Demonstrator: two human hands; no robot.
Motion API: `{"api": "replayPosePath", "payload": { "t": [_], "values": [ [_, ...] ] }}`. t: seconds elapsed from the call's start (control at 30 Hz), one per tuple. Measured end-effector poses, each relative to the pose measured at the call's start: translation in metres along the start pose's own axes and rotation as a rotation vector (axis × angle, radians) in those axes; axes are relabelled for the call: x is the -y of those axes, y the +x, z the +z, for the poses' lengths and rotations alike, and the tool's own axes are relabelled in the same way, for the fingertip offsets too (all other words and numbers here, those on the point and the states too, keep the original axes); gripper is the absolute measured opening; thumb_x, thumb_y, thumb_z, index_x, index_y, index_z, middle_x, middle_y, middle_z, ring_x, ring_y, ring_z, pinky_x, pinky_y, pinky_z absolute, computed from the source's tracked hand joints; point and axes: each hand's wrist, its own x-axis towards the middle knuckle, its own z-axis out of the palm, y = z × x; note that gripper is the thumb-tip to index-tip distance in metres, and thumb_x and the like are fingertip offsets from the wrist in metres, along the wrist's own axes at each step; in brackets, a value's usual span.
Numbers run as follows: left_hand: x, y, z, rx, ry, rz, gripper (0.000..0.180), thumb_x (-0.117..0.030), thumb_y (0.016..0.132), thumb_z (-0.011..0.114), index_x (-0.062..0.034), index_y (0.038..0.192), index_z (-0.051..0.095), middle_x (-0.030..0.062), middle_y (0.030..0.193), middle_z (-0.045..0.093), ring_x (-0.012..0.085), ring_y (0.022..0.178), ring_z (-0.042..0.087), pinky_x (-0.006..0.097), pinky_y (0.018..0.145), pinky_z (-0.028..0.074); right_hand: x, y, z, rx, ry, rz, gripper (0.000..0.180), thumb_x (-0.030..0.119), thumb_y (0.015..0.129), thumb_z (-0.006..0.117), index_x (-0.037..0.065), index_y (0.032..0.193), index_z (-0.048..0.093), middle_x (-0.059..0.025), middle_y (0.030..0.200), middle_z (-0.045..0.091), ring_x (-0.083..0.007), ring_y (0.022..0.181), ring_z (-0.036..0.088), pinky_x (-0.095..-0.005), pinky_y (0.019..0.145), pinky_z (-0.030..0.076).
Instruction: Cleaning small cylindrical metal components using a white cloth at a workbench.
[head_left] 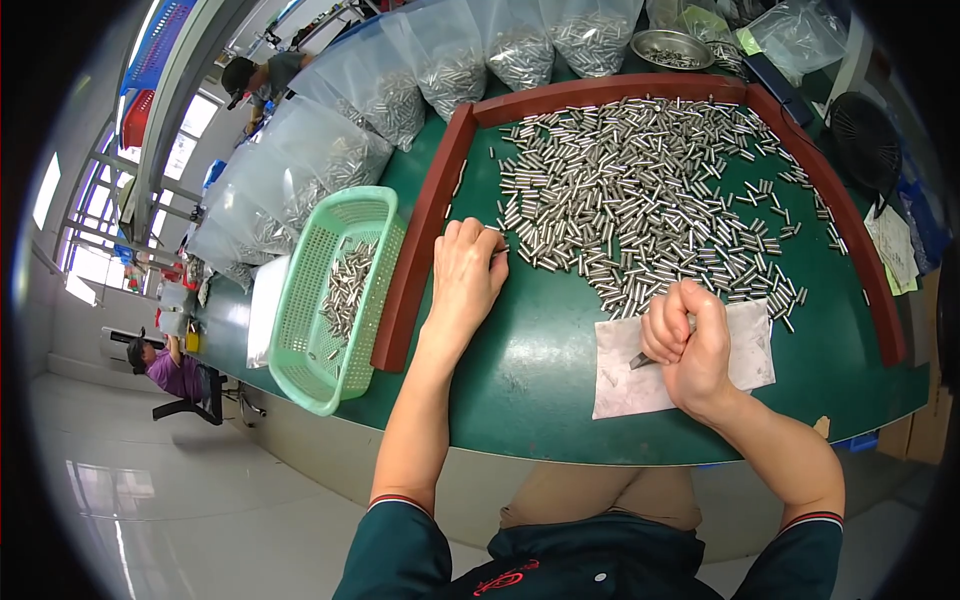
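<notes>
Many short silvery metal pins [610, 190] lie in a loose pile on the green tabletop. At the pile's left edge is my left hand [467, 262], its fingers curled down and closed. What its fingertips hold, if anything, is hidden; a pin end seems to show beside them. My right hand [690, 345] makes a fist above a pale pinkish cloth [617, 388]. A dark grey metal piece [642, 360] sticks out from the little-finger side of that fist; the rest of it is hidden.
A red-brown wooden frame [425, 250] borders the pile. Left of it stands a green perforated basket [292, 365] with pins inside. Clear plastic bags [450, 60] of pins line the back, near a metal bowl [672, 50]. A black fan [865, 145] stands right; two people are farther off left.
</notes>
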Motion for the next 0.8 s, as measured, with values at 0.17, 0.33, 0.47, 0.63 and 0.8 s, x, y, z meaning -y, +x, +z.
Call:
{"api": "replayPosePath", "payload": {
  "t": [0.17, 0.33, 0.47, 0.63, 0.8],
  "values": [
    [-0.004, -0.004, -0.001, 0.054, 0.032, 0.027, 0.011, -0.004, 0.064, 0.061, -0.0035, 0.074, 0.056, 0.0067, 0.074, 0.051, 0.024, 0.073, 0.048, 0.035, 0.065, 0.037, 0.0, 0.002, 0.001, -0.013, 0.004, 0.018, 0.039, 0.023, 0.088, 0.032, 0.009, 0.051, 0.029, -0.0007, 0.044, 0.029, -0.0077, 0.039, 0.021, -0.0234, 0.037, 0.019],
    [-0.005, -0.005, 0.001, 0.02, 0.11, 0.055, 0.011, -0.004, 0.065, 0.061, -0.0042, 0.075, 0.056, 0.007, 0.073, 0.051, 0.0236, 0.072, 0.049, 0.034, 0.063, 0.038, 0.0, 0.003, 0.003, -0.022, -0.006, 0.015, 0.039, 0.022, 0.088, 0.032, 0.009, 0.051, 0.029, -0.0005, 0.044, 0.029, -0.0076, 0.039, 0.021, -0.0231, 0.037, 0.019],
    [-0.011, -0.001, -0.001, -0.049, -0.025, 0.03, 0.012, 0.0, 0.066, 0.06, -0.0027, 0.077, 0.056, 0.0074, 0.075, 0.053, 0.0244, 0.073, 0.05, 0.034, 0.064, 0.04, 0.0, 0.003, 0.002, -0.025, -0.005, 0.013, 0.04, 0.023, 0.088, 0.032, 0.009, 0.051, 0.029, -0.0004, 0.043, 0.028, -0.0077, 0.039, 0.021, -0.0231, 0.037, 0.019],
    [-0.022, -0.008, -0.004, -0.127, -0.708, -0.024, 0.012, 0.002, 0.071, 0.057, -0.0012, 0.082, 0.054, 0.0076, 0.084, 0.058, 0.0218, 0.079, 0.053, 0.03, 0.072, 0.042, 0.0, 0.002, 0.0, -0.027, 0.015, 0.024, 0.04, 0.023, 0.088, 0.033, 0.009, 0.051, 0.03, -0.0007, 0.044, 0.028, -0.0076, 0.039, 0.021, -0.0231, 0.037, 0.019],
    [-0.025, -0.014, 0.005, -0.038, -0.916, -0.097, 0.01, -0.001, 0.077, 0.055, -0.0007, 0.086, 0.055, 0.0068, 0.088, 0.059, 0.0156, 0.079, 0.053, 0.026, 0.071, 0.043, 0.002, 0.001, 0.001, -0.016, 0.011, 0.025, 0.039, 0.023, 0.088, 0.033, 0.009, 0.052, 0.03, -0.0006, 0.044, 0.029, -0.0076, 0.039, 0.021, -0.023, 0.037, 0.019]
  ]
}}
